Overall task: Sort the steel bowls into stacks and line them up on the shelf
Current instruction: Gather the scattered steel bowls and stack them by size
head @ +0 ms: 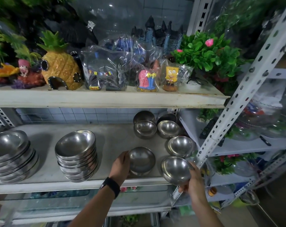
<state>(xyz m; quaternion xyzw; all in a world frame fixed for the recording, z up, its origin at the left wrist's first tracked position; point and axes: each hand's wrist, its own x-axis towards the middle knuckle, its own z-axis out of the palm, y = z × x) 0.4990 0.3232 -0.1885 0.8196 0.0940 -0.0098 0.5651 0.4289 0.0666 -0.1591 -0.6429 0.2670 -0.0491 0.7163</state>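
- While the middle shelf [45,161] is carrying every steel bowl but one, the upper shelf [106,99] is holding aquarium ornaments, among them a pineapple house [60,68].
- At the far left of the middle shelf, the wide stack [11,154] of shallow bowls is leaning slightly, partly cut off by the frame edge.
- Just to its right, and apart from it, the second stack [76,154] of shallow bowls is sitting near the front edge.
- Towards the right end, five small deep bowls [144,128] are standing loose: four paired at the back and one nearer the front.
- The left hand [121,166] is wrapping its fingers round the left side of the front bowl [142,158], which is resting on another bowl at the shelf's front edge.
- The right hand [193,182] is grasping the tilted bowl [175,170] from below, with its fingers curled under it, and holding it off the shelf's front right corner.
- A black wristband [110,185] is circling the left wrist.
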